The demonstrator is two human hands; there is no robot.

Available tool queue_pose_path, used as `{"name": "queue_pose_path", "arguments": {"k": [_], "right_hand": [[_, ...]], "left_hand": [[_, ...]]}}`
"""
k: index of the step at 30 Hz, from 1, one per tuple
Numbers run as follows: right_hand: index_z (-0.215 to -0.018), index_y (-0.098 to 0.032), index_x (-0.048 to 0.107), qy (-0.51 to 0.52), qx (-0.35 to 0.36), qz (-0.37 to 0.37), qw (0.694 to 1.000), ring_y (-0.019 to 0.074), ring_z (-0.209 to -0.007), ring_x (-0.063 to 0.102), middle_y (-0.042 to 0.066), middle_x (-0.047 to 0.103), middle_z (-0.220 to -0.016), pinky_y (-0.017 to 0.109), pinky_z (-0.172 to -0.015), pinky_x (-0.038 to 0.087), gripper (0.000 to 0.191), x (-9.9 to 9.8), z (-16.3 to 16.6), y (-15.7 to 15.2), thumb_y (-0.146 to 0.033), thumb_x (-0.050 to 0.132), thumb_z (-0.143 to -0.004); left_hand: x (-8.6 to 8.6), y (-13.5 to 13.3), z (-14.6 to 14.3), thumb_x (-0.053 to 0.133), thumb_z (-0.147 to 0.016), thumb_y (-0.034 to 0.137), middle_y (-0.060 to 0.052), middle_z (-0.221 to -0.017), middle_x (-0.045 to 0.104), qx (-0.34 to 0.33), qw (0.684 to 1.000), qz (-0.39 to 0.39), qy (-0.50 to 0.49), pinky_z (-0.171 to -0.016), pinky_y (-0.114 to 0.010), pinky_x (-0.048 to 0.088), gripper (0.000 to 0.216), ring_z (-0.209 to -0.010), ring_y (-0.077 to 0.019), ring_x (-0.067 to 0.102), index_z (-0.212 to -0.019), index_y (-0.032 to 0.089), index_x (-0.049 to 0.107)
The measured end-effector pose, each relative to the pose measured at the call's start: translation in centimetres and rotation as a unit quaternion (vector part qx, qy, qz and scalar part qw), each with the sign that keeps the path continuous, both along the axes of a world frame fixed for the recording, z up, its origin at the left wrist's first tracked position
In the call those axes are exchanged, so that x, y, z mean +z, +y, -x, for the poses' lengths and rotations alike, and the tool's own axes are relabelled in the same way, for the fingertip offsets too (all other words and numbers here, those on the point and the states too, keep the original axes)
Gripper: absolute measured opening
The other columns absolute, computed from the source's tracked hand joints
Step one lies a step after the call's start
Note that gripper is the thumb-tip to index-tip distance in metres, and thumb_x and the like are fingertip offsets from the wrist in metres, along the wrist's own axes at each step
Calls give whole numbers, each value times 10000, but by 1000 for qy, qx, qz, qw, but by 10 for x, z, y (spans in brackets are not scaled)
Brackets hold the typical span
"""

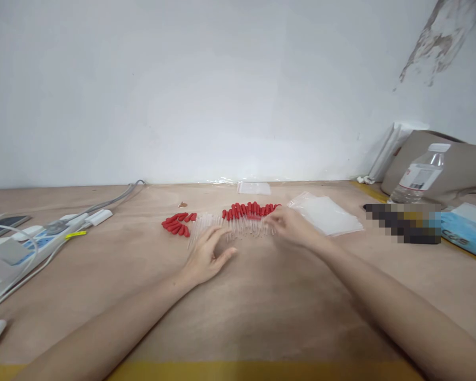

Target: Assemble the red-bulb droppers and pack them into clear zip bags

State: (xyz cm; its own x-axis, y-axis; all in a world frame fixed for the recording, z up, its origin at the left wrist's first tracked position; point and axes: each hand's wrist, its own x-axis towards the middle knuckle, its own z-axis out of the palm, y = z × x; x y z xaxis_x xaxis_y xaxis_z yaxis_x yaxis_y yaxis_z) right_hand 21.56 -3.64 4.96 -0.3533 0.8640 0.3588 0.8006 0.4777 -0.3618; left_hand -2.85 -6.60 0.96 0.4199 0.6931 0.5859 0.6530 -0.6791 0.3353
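Observation:
A row of glass droppers with red rubber bulbs lies on the brown table near the wall. To their left sit a small heap of loose red bulbs and a bunch of bare clear glass tubes. My left hand rests on the table with fingers spread, its fingertips at the near ends of the bare tubes. My right hand reaches to the right end of the dropper row, its fingers curled around the droppers there; what it pinches is blurred.
A stack of clear plastic bags lies right of the droppers, another small bag by the wall. A power strip with cables is at left. A water bottle, cardboard and a blue tissue pack stand at right.

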Motion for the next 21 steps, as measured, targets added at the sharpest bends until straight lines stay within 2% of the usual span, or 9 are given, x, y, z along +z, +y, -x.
{"name": "queue_pose_path", "arguments": {"k": [2,4,6,8,11,14,17,21], "right_hand": [[-696,-153,646,4,-159,22,987,147,-620,533,53,614,-653,230,-560,338,360,3,-24,22,-280,344,-847],[-655,-136,641,-18,-262,65,963,159,-633,551,74,621,-640,228,-553,330,322,-2,-42,40,-231,374,-808],[-660,-122,643,-23,-290,80,954,181,-674,571,99,632,-659,228,-558,334,274,-12,-51,51,-199,405,-771],[-694,-119,647,-26,-292,87,952,196,-719,583,113,644,-701,229,-568,342,236,-23,-51,55,-200,432,-747],[-708,-126,644,-33,-284,98,953,204,-738,591,116,651,-728,235,-583,357,242,-32,-45,53,-260,447,-753],[-732,-125,640,-42,-279,105,954,224,-755,595,132,650,-770,259,-597,371,306,-33,-43,50,-356,443,-769],[-818,-131,632,-63,-295,112,947,261,-804,590,145,640,-857,290,-593,381,365,-32,-43,48,-435,437,-767],[-910,-164,600,-61,-289,70,953,254,-861,575,115,615,-920,301,-628,394,385,-35,-41,44,-474,411,-784]], "left_hand": [[4,11,13,525,-779,356,-80,-1063,531,73,996,-45,1,-872,-374,379,359,-1005,-233,468,-1109,217,502],[11,29,31,526,-768,369,-77,-1029,538,140,987,-76,16,-892,-393,360,311,-1012,-250,460,-1034,211,555],[18,48,55,509,-769,373,-80,-1050,524,198,978,-63,34,-901,-382,359,269,-1028,-250,460,-962,211,603],[21,66,79,504,-763,393,-84,-1057,526,271,961,-48,33,-917,-398,345,296,-1050,-261,455,-969,214,619],[13,82,107,462,-778,433,-89,-1095,529,329,943,13,42,-919,-418,341,351,-1095,-276,440,-1012,224,620],[0,87,118,374,-817,469,-63,-1166,519,324,943,72,28,-936,-382,341,419,-1167,-252,399,-1120,253,566],[-6,86,116,328,-831,487,-23,-1162,545,282,950,130,18,-936,-317,357,446,-1152,-208,430,-1158,266,537],[-7,88,108,435,-783,484,-23,-1129,572,228,964,132,24,-926,-302,375,413,-1055,-197,509,-1088,255,592]]}}
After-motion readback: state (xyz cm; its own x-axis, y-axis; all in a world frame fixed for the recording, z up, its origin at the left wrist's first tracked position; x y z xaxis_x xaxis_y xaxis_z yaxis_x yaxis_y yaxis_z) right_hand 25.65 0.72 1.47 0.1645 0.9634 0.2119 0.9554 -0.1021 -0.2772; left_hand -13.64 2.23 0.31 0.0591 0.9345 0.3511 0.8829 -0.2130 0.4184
